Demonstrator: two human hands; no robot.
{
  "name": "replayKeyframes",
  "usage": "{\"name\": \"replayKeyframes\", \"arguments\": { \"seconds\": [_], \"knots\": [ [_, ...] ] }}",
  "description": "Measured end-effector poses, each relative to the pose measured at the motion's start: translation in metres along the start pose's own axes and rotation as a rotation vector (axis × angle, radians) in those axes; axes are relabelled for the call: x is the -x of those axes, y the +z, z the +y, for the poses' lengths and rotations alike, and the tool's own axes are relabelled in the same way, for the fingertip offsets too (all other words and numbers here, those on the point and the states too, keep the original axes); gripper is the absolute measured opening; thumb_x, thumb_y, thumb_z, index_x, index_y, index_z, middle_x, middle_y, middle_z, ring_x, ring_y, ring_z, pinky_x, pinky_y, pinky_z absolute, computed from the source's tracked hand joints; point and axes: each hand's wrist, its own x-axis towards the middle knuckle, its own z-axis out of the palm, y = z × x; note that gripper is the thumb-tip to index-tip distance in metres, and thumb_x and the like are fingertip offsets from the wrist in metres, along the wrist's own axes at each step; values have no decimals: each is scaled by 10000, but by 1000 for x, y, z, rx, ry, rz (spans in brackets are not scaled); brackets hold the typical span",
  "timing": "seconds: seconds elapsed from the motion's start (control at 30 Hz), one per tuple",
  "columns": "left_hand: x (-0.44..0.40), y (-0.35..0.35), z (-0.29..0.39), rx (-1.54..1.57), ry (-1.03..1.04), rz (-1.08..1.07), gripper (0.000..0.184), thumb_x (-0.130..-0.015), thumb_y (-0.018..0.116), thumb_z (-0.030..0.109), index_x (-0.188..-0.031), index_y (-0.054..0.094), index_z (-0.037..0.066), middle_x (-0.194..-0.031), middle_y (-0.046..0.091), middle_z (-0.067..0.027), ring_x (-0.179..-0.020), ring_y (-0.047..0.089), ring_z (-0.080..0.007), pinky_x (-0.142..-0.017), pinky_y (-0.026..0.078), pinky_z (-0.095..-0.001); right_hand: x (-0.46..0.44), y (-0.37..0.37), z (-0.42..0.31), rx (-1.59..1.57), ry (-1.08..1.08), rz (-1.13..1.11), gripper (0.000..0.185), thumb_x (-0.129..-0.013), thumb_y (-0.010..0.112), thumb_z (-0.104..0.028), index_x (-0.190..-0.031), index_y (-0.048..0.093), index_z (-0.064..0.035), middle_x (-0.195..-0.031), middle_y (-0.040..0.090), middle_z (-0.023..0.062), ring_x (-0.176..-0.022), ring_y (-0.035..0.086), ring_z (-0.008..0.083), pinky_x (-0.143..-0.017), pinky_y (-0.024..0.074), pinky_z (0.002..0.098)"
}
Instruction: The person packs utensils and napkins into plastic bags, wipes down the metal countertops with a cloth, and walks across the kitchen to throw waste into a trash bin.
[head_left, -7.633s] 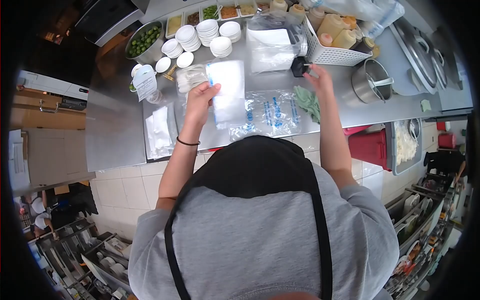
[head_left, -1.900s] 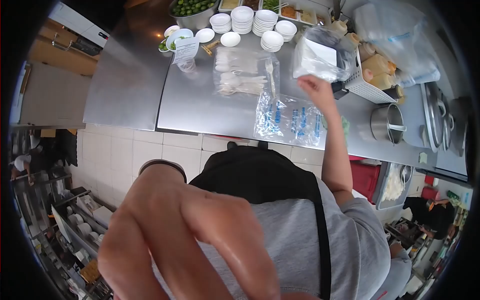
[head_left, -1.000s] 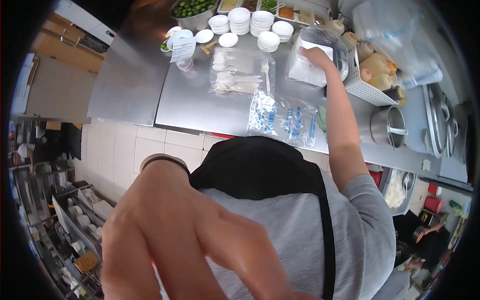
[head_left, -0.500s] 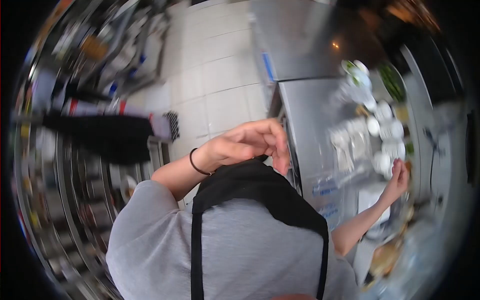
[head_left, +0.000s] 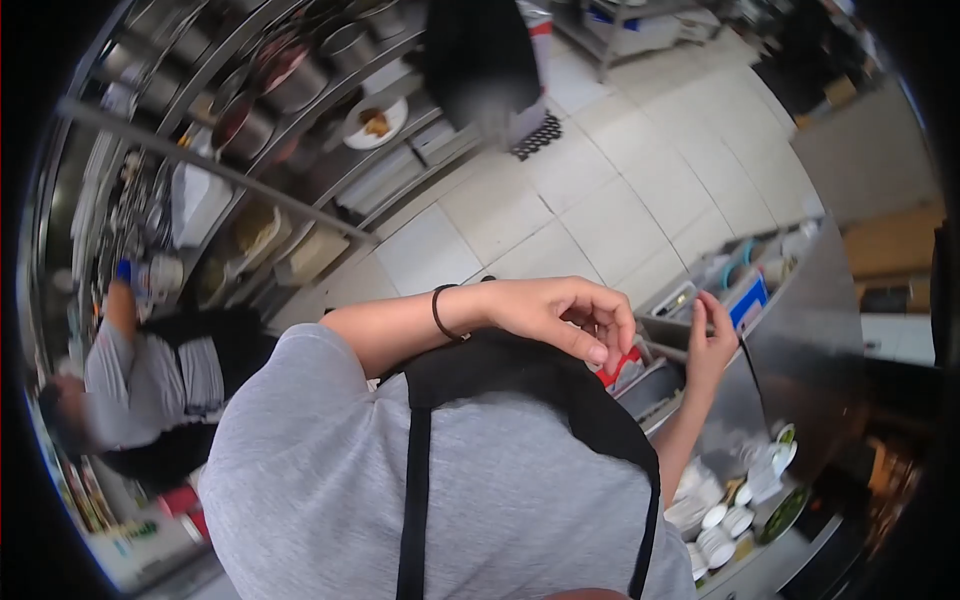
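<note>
My left hand [head_left: 578,318], with a dark band at the wrist, hangs in front of my black apron [head_left: 530,375]. Its fingers curl loosely, with nothing visible in them. Farther right, my right hand [head_left: 710,340] is raised beside the open drawers [head_left: 668,325] under the steel counter. Its fingers point up and look apart; no held thing shows, and whether they touch the drawer edge I cannot tell. A red and white packet [head_left: 625,370] lies in the nearer drawer, just below my left fingertips. A blue-fronted container [head_left: 748,302] stands beyond my right hand.
White tubs [head_left: 715,545] and a dish of greens [head_left: 783,515] stand on the counter at lower right. Shelves at upper left hold pots [head_left: 290,75] and a plate of food [head_left: 376,122]. A co-worker [head_left: 160,385] is at far left. Tiled floor [head_left: 590,215] lies ahead.
My view has turned left, so the shelves and a co-worker now show. My right hand has moved from near the white tubs to the drawers. My left hand remains loosely curled.
</note>
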Motion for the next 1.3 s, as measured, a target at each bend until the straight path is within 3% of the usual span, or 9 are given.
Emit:
{"name": "replayKeyframes", "arguments": {
  "seconds": [0.33,0.53,0.7,0.8,0.83,1.03,1.17,1.27,1.3],
  "knots": [
    [134,-93,11,34,-27,364,233,-818,574,157,-1001,507,30,-883,587,-59,-826,554,-134,-749,422,-276,-41,214,-93,-170,-10,-471,141,-789,579,-115,-889,600,-19,-779,630,132,-676,632,241,-965,319,417],
    [220,-197,-38,-932,-806,719,338,-764,598,324,-966,551,57,-854,607,-125,-835,578,-262,-739,445,-346,-65,330,-116,-274,-10,-793,167,-786,583,-156,-875,604,-16,-772,629,133,-709,628,252,-788,453,362],
    [293,-266,-111,-1076,-1215,741,414,-747,594,354,-1013,547,41,-913,597,-152,-912,557,-306,-789,437,-393,-77,460,-51,-163,24,-1127,216,-771,584,-212,-878,612,-25,-841,621,162,-727,616,289,-699,478,343],
    [331,-302,-147,-1054,-1286,740,464,-743,598,351,-1070,521,31,-993,575,-156,-934,550,-304,-803,439,-389,-71,544,1,275,-305,-1159,242,-750,593,-243,-879,622,-40,-831,623,166,-760,612,294,-702,480,349],
    [342,-318,-158,-932,-1378,714,575,-744,599,360,-1179,441,18,-1182,474,-174,-1077,474,-304,-881,401,-397,-66,570,17,247,-223,-1225,238,-743,591,-237,-873,625,-41,-824,623,167,-781,606,298,-706,480,358],
    [438,-433,-239,-975,-1629,794,828,-716,626,366,-1336,188,35,-1420,100,-147,-1313,106,-285,-1023,211,-463,-32,707,62,-187,425,-1230,199,-720,566,-185,-867,628,-66,-750,619,54,-683,591,168,-629,461,315],
    [485,-511,-270,-1008,-1605,921,881,-710,641,348,-1348,122,34,-1424,70,-141,-1314,84,-290,-1037,172,-456,-6,784,38,-508,923,-1207,267,-721,534,-150,-977,598,-110,-840,604,-18,-752,545,107,-671,422,285],
    [514,-553,-284,-1026,-1524,1010,861,-722,629,344,-1348,126,35,-1423,70,-135,-1310,92,-296,-1037,168,-455,23,869,14,-767,979,-1173,391,-728,506,-132,-1118,511,-122,-980,572,3,-874,519,111,-751,399,325],
    [522,-564,-284,-1113,-1547,959,800,-734,610,310,-1335,163,28,-1383,200,-167,-1260,247,-311,-1005,263,-428,33,898,1,-873,1028,-1130,414,-735,493,-125,-1148,487,-127,-1025,557,12,-897,513,118,-766,396,344]
  ]
}}
